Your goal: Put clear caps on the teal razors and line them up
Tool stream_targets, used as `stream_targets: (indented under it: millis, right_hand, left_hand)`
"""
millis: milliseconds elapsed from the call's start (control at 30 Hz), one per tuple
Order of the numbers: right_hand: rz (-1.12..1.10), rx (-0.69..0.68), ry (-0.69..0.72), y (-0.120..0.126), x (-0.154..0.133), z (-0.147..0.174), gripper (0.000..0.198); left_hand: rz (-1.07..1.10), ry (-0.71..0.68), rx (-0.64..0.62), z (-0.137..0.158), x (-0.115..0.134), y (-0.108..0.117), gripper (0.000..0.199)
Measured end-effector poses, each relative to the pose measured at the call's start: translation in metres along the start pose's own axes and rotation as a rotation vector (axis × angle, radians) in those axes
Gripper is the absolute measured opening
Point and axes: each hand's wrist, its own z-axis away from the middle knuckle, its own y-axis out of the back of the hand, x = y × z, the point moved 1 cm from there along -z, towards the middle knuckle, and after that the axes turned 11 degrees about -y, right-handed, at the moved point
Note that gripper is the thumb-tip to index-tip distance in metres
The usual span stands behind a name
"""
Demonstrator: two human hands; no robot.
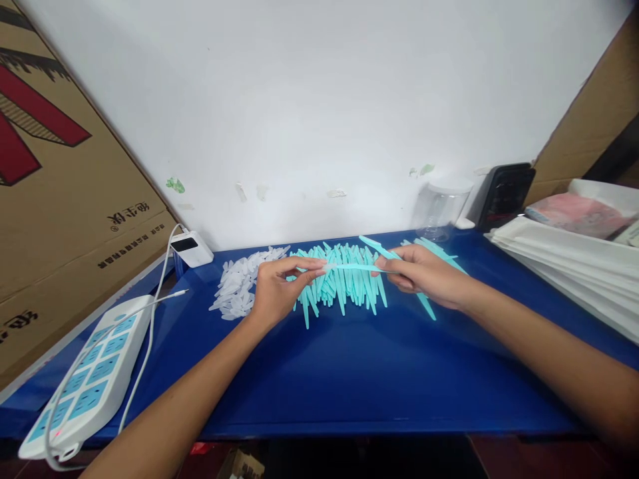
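Note:
My left hand [287, 283] is closed, pinching a small translucent cap [330, 266] at the left end of a slim turquoise eyebrow razor [357, 267]. The razor's other end is gripped between the thumb and fingers of my right hand [424, 273]. A second turquoise razor [374, 245] sticks out up and left from the right hand, partly hidden by its fingers. Below both hands lies a heap of turquoise razors [344, 289]. Left of it is a pile of translucent caps [237, 286]. A few more razors [439, 253] lie behind and under the right hand.
On the left are a power strip [100, 366], a white cable and a white power bank [192, 249] beside a cardboard box [74, 166]. A clear jar [442, 206], a black phone-like object [506, 193] and stacked white trays [574, 259] stand at right on the blue table [349, 386].

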Motion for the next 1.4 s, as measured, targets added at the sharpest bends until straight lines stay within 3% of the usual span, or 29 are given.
stream_targets:
  millis: [300, 533, 800, 933, 1100, 1167, 1267, 1400]
  right_hand:
    - [0.027, -0.066, -0.01, -0.007, 0.0, 0.002, 0.039]
    - [-0.012, -0.17, -0.021, -0.018, -0.003, 0.009, 0.039]
    - [0.279, -0.243, -0.028, -0.016, -0.011, 0.018, 0.047]
    - [0.351, -0.092, 0.049, -0.003, -0.012, 0.014, 0.045]
    - [0.694, 0.421, 0.103, 0.037, -0.013, 0.001, 0.041]
    - [0.867, 0.582, 0.056, 0.052, -0.01, -0.004, 0.033]
    - [1.072, 0.644, -0.095, 0.064, -0.004, -0.01, 0.027]
    - [1.14, 0.696, -0.186, 0.063, 0.0, -0.01, 0.028]
  left_hand:
    - [-0.01, -0.086, -0.07, 0.005, 0.004, -0.006, 0.007]
    - [-0.087, -0.313, -0.155, 0.009, 0.014, -0.01, 0.013]
    - [-0.244, -0.38, -0.223, 0.009, 0.011, -0.007, 0.017]
    - [-0.369, -0.399, -0.193, 0.007, 0.009, -0.005, 0.016]
    - [-0.462, -0.268, -0.093, 0.0, 0.002, 0.004, 0.013]
    - [-0.506, -0.222, -0.09, -0.001, -0.002, 0.006, 0.012]
    - [-0.594, -0.174, -0.135, -0.002, -0.008, 0.009, 0.014]
    - [-0.868, -0.062, -0.319, -0.009, -0.014, 0.023, 0.019]
